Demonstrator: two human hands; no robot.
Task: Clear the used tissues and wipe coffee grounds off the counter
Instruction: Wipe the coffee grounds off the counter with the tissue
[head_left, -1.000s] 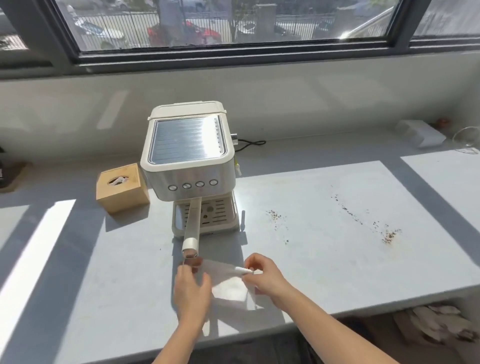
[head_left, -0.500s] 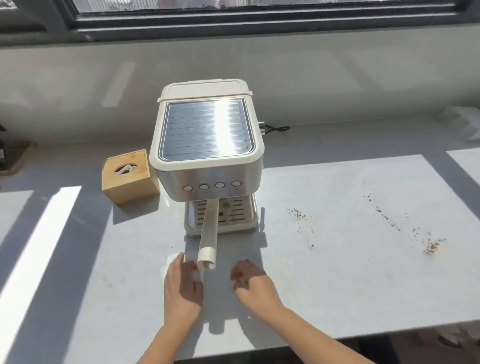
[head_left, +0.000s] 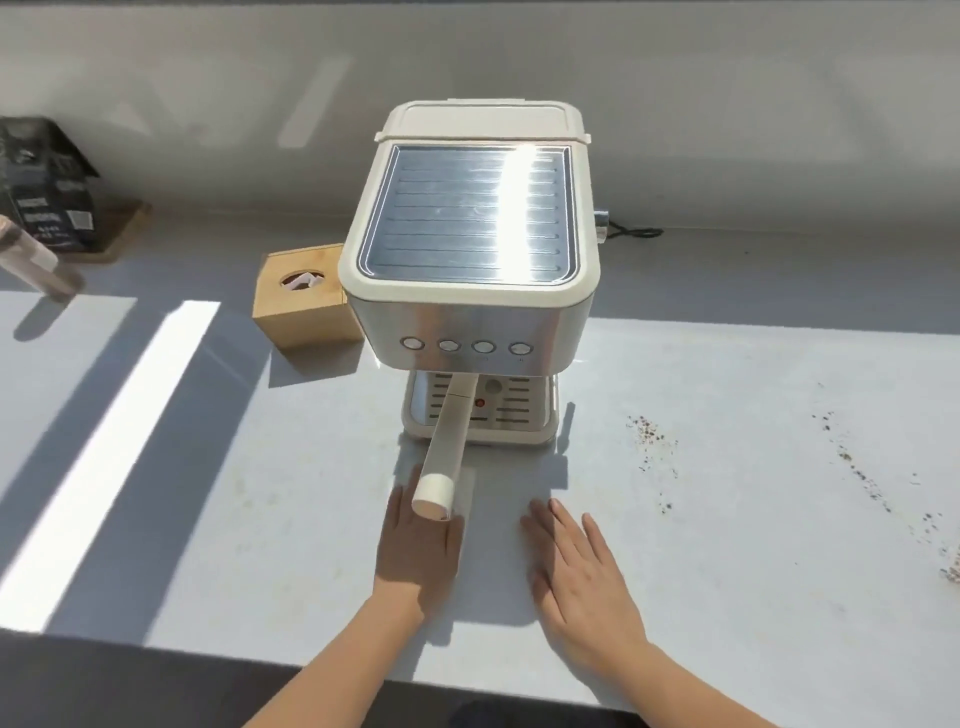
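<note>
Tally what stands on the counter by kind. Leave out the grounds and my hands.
Coffee machine: 1
Wooden tissue box: 1
Dark bag: 1
Wooden tray: 1
Blurred object, far left, kind unclear: 1
Total: 5

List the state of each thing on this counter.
Machine, upright, handle fitted, pointing outward.
Tissue box, upright, tissue in its hole.
Grounds, scattered on counter, unwiped.
Left hand, open, flat on counter.
Right hand, open, flat on counter.
</note>
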